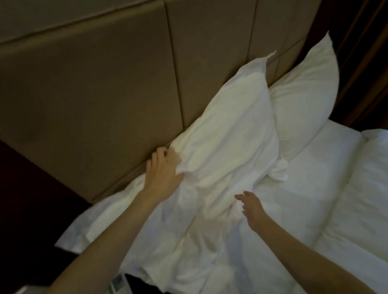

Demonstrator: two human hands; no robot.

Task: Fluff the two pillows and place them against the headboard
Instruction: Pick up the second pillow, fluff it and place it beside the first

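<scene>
Two white pillows lean against the padded beige headboard (115,78). The nearer pillow (230,126) stands tilted in the middle of the frame. My left hand (164,167) grips its left edge where it meets the headboard. My right hand (252,209) hovers just off its lower right side, fingers spread and holding nothing. The farther pillow (310,90) stands upright behind it, at the right end of the headboard.
A white duvet (344,201) covers the bed to the right and below my arms. Dark wood panelling (375,55) rises at the far right. A dark bedside area (15,192) lies at the lower left.
</scene>
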